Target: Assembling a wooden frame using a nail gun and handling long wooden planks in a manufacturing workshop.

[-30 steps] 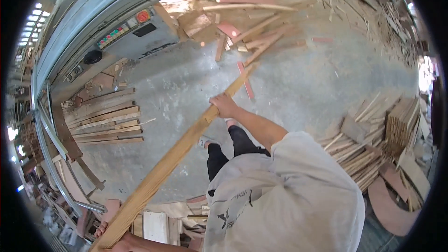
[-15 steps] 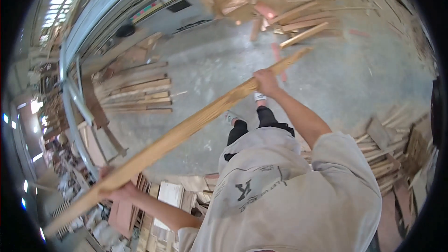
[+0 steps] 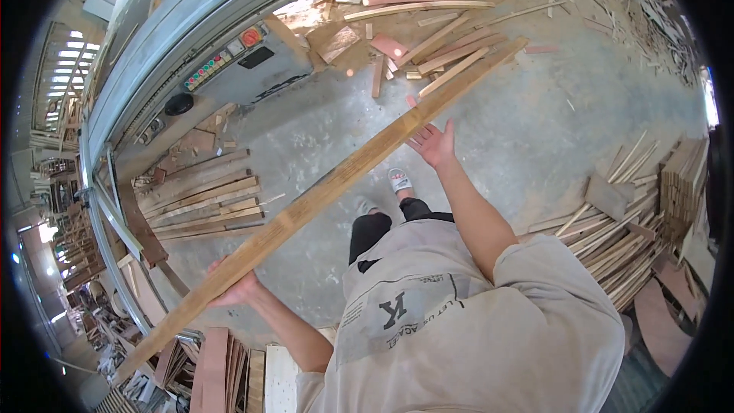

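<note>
Plank (image 3: pixel 329 191) held above concrete floor (image 3: pixel 520 122) strewn with offcuts (image 3: pixel 428 23).

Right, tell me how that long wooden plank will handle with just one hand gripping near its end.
The long wooden plank looks stiff: it runs straight with no visible sag. It probably feels end-heavy, since the left hand grips near one end and most of its length reaches past it. The right hand is open beside it, so the far end may dip or swing.

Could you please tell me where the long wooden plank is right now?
In the head view, the long wooden plank runs diagonally from lower left to upper right above the concrete floor, gripped by the left hand, with the open right hand beside it.
</note>
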### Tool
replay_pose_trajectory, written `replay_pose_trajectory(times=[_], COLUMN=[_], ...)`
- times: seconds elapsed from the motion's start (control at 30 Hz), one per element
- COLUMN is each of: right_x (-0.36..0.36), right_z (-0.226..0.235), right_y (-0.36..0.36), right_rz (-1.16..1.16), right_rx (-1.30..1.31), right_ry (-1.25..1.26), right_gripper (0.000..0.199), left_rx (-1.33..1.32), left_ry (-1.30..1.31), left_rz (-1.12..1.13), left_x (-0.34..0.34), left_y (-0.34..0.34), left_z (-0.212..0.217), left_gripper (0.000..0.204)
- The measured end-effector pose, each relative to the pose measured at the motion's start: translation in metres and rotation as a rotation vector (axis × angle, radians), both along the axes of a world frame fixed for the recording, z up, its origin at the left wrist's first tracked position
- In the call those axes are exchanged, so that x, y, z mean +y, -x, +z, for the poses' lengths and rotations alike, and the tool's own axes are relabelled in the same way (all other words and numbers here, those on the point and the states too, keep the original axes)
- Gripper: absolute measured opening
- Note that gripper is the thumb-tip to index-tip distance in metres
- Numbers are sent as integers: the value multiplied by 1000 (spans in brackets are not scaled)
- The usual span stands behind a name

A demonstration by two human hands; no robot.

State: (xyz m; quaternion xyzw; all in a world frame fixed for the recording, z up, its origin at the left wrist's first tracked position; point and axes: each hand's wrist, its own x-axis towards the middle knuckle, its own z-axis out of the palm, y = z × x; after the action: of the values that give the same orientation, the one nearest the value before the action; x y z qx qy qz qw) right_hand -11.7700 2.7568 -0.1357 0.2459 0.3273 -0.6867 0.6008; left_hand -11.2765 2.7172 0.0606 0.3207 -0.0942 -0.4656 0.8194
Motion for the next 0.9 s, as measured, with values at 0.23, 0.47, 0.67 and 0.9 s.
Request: replay_pose_trajectory(times=[0.23,0.47,0.67,0.9], right_x=[-33,44,96,111], right_z=[-20,-54,-60,-58], right_y=[20,23,76,217], right_rz=[15,36,-62,-116], right_rx=[327,323,352,410], right_ry=[-273,-582,-618,-768], right_gripper=[37,41,48,47], left_rx=[283,-103,-228,-195], left_ry=[-156,-344,-951,-976], left_rz=[-277,21,-43,-170], left_x=[12,10,-4,-10], left_y=[37,-136,-133,20], left_z=[-17,-34,-127,-155], left_gripper=[98,90,49,49])
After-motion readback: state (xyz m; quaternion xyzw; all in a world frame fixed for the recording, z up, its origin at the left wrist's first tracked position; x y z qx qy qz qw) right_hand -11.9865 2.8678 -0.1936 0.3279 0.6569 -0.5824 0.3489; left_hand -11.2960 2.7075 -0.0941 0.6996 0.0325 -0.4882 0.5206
